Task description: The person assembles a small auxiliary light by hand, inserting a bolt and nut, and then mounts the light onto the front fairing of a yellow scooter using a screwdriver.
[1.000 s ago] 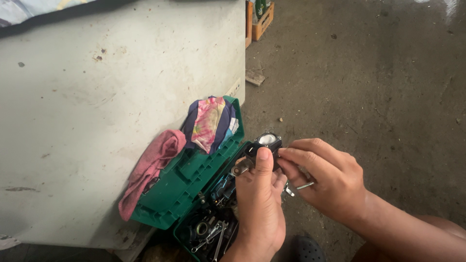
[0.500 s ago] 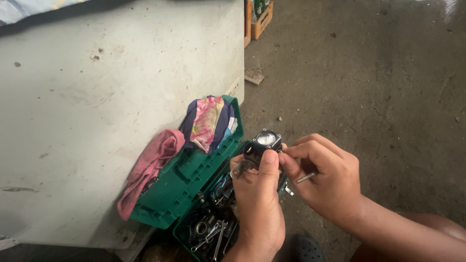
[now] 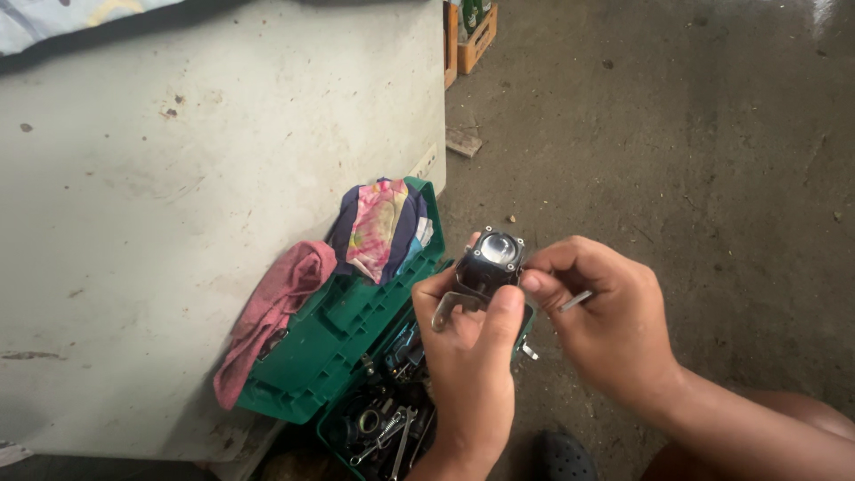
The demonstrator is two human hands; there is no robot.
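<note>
open green toolbox (image 3: 334, 343) on the concrete floor (image 3: 695, 160), set against a grey cabinet (image 3: 178, 223). its lower tray (image 3: 378, 428) holds a jumble of metal tools: wrenches and sockets, the rest too dark to tell apart. the raised lid carries a pink rag (image 3: 272, 307) draped over its left edge and a multicoloured cloth (image 3: 381, 227) over its far end. above the tray, the left hand (image 3: 468, 374) grips a small black lamp (image 3: 490, 263) with a round glass lens facing up, fingers closed around its body and metal bracket (image 3: 450, 307), thumb pressed on its near side. the right hand (image 3: 606, 325) meets the lamp from the right, fingertips pinched on its edge, fingers closed on a thin metal tool (image 3: 574, 301) that juts to the right. a dark shoe (image 3: 565, 456) shows at the bottom edge; wooden crates (image 3: 472, 36) stand at the top. compared with half a second ago, both hands and the lamp sit slightly lower and closer together; toolbox and cloths are unchanged.
</note>
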